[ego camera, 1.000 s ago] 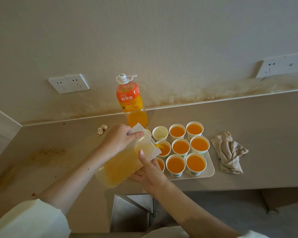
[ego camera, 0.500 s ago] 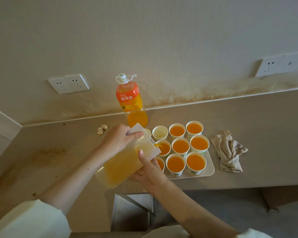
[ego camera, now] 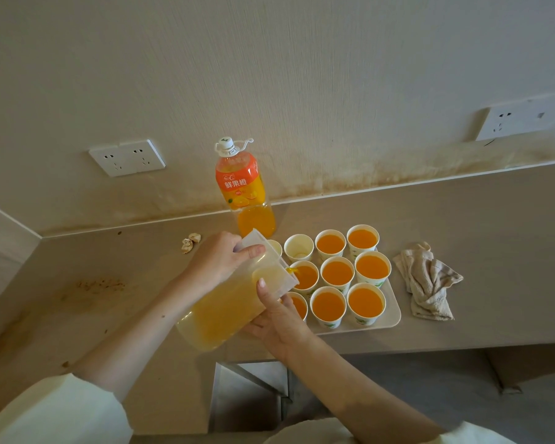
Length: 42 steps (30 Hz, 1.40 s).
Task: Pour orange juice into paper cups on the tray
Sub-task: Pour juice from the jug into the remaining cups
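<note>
the smooth beige counter [ego camera: 462,219] carries a flat white tray [ego camera: 394,312] with rounded corners. over the tray's left edge a clear plastic jug [ego camera: 237,302] of cloudy juice [ego camera: 205,325] lies tilted, left hand [ego camera: 218,261] curled round its top, right hand [ego camera: 276,318] cupped beneath with the thumb up its side. a thin stream falls into the middle row's left paper cup [ego camera: 306,277]; best to ease the tilt back near the brim, as light paper walls tip easily.

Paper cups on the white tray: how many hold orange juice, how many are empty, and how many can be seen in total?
White paper cups holding orange juice: 8
Empty white paper cup: 1
Paper cup partly hidden behind the clear plastic jug, contents unclear: 1
Total in view: 10
</note>
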Available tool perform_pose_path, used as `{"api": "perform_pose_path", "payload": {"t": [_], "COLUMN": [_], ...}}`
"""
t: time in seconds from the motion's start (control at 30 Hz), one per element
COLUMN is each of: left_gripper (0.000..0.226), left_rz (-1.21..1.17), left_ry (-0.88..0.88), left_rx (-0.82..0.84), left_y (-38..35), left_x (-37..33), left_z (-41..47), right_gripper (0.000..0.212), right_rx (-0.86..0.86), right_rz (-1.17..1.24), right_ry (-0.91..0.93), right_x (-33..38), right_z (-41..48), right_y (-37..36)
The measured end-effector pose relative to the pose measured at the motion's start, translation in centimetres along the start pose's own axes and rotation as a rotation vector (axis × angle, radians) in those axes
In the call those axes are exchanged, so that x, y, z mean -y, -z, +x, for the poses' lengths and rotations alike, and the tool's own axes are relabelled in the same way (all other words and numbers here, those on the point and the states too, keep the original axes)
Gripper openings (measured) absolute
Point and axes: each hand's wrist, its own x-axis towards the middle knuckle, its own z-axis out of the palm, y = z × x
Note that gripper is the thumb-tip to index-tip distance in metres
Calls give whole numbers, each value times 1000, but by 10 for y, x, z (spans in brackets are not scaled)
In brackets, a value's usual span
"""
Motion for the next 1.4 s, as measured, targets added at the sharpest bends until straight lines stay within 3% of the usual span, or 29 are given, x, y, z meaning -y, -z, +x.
{"api": "perform_pose_path", "payload": {"t": [0.33, 0.57, 0.9, 1.17, 1.33, 1.4], "left_gripper": [55, 54, 53, 58, 62, 61], "left_rz": [-10, -20, -80, -185, -210, -195], "left_ry": [7, 5, -19, -85, -139, -141], "left_rx": [-6, -11, -37, -66, -38, -20], "left_y": [-1, 2, 5, 10, 5, 2], "left_x": [4, 5, 6, 3, -2, -5], "left_z": [2, 2, -8, -21, -27, -29], "right_gripper": [118, 88, 70, 123, 105, 108], "right_rx": [-3, 31, 22, -81, -90, -98], "right_rz": [14, 52, -5, -87, -51, -47], "right_ry": [2, 17, 144, 171, 234, 252], "right_x": [3, 7, 11, -3, -12, -15], "right_z": [-2, -7, -12, -17, -35, -39], "right_y": [-4, -7, -11, -16, -13, -12]}}
